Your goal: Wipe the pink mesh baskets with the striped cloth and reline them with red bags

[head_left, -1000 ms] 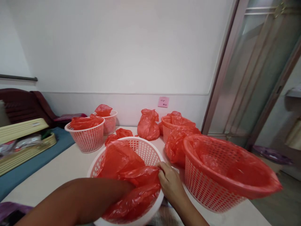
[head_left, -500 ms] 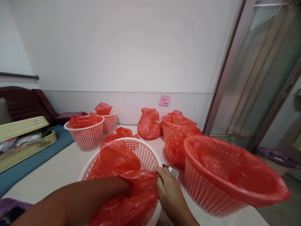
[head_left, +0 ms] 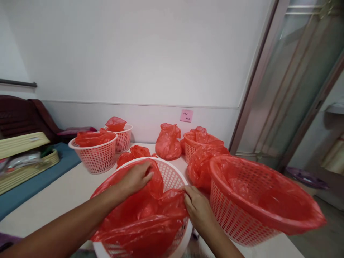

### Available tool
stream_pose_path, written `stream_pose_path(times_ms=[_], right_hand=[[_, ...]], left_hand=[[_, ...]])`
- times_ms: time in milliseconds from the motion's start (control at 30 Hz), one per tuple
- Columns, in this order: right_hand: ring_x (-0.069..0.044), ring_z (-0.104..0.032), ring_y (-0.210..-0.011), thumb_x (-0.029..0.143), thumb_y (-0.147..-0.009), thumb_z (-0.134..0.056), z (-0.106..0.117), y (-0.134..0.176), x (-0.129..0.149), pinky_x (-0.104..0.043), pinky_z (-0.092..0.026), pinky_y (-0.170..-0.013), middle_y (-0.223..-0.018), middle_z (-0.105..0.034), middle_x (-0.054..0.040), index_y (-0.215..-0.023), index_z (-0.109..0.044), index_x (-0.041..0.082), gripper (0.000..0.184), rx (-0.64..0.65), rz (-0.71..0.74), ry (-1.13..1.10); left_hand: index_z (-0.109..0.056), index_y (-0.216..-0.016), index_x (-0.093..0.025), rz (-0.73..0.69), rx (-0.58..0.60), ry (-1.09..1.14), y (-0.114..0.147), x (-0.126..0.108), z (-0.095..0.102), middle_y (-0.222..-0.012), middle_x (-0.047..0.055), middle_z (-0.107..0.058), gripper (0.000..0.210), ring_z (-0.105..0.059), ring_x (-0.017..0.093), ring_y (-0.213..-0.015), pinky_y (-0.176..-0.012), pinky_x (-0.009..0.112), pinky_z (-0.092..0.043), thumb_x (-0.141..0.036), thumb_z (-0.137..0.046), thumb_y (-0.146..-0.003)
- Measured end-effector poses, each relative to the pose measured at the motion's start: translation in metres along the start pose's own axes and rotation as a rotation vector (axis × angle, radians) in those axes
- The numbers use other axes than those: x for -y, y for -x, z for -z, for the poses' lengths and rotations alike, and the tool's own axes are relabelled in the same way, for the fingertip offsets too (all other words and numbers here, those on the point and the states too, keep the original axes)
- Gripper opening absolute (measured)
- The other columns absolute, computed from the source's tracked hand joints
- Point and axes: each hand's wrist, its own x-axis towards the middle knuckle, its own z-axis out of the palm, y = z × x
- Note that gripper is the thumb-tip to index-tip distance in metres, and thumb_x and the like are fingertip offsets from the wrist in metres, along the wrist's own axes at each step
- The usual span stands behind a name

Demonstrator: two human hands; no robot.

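Note:
A red plastic bag lies spread open inside a white perforated basket right in front of me. My left hand is at the bag's far left edge, fingers curled on the film; the fingertips are partly hidden. At the basket's right rim, my right hand pinches the bag's edge between thumb and fingers. Beside it stands a larger red basket, with red film folded over its rim. A crumpled red bag rests between the two baskets, behind my right hand.
At the back left are two white baskets holding red bags. A full red bag stands near the wall, left of another red basket. A yellow case lies on blue cloth at left. A pink note sticks to the wall.
My left hand has come up out of the bag to its far edge, and the bag has opened wider over the basket. The right hand keeps its grip at the rim.

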Motion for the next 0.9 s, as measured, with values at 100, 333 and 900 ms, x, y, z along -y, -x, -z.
stream_pose_path(times_ms=[100,333,900], right_hand=[[-0.022,-0.054,-0.084,0.023,-0.09,-0.031,-0.006,-0.003,0.006,-0.034,-0.038,-0.077,-0.084,-0.058,-0.0066,-0.083,-0.053,0.021,0.024,-0.03,0.01,0.039],[-0.021,-0.053,-0.078,0.032,-0.093,-0.031,-0.012,-0.011,0.01,-0.034,-0.039,-0.075,-0.081,-0.055,-0.0051,-0.078,-0.045,0.023,0.023,-0.066,0.0,0.151],[-0.013,-0.048,-0.048,0.029,-0.072,-0.044,0.013,-0.052,-0.002,-0.025,-0.039,-0.049,-0.053,-0.048,0.0036,-0.062,-0.043,0.024,0.011,-0.068,-0.38,-0.136]], left_hand=[[-0.05,-0.126,-0.015,-0.067,-0.169,-0.091,-0.001,0.006,0.012,-0.12,0.013,-0.058,0.038,-0.052,0.024,-0.113,-0.099,0.043,-0.042,-0.019,-0.042,-0.089],[-0.049,-0.134,-0.017,-0.106,-0.13,-0.189,-0.012,0.045,0.016,-0.146,0.017,-0.042,0.059,-0.034,0.031,-0.138,-0.114,0.051,-0.024,-0.005,-0.05,-0.076],[-0.063,-0.101,-0.014,0.39,-0.059,-0.005,-0.051,0.097,0.018,-0.095,0.004,-0.066,0.029,-0.064,0.016,-0.082,-0.075,0.036,-0.054,-0.04,-0.056,-0.092]])
